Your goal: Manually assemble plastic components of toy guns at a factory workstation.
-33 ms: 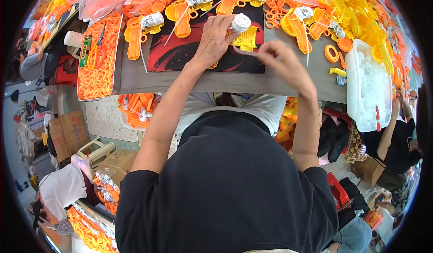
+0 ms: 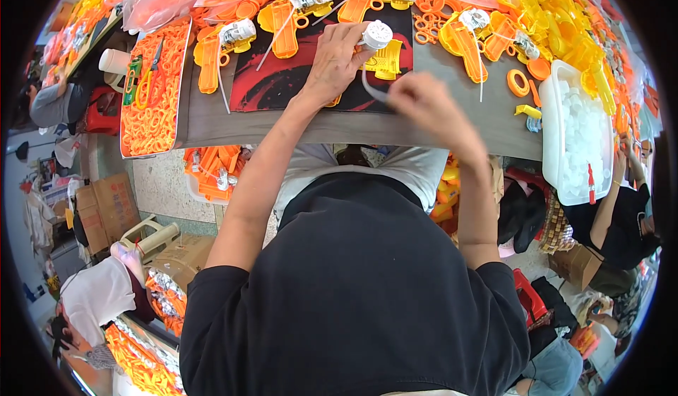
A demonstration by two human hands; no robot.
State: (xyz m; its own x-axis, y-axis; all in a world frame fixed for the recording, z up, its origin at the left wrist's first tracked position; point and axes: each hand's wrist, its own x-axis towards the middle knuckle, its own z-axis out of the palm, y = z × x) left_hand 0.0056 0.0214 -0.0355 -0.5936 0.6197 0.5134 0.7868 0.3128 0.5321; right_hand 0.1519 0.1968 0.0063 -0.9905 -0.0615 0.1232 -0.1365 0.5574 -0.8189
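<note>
Along the left edge of the table (image 2: 212, 124), a tray of orange rings (image 2: 152, 92) is lying with green-handled pliers (image 2: 133, 78) on top, close enough to the edge that a knock from an elbow could, I judge, tip the rings off toward the crate of orange parts (image 2: 212, 174) below. Further right, on the dark red-and-black mat (image 2: 282, 82), the left hand (image 2: 332, 61) is curling over a yellow toy half-shell (image 2: 385, 61), its fingers closed around it and pressing it down while a white round motor piece (image 2: 376, 34) is sitting at the fingertips. The right hand (image 2: 427, 103) is blurring with movement just beside it; it seems to be pinching a thin pale tube (image 2: 374, 89), though I cannot tell for sure how its fingers are closing. The risk here, as I read it, is the tube slipping from that pinch or kinking where it is bending toward the shell, since the hand is moving fast. The left grip could also be shifting the motor piece off its seat if the press is uneven. Toward the right edge, orange and yellow shells (image 2: 466, 39) are crowding the work area, and the white bin of clear parts (image 2: 558, 106) is overhanging the table's near edge, so a sweeping right forearm might be catching either.
</note>
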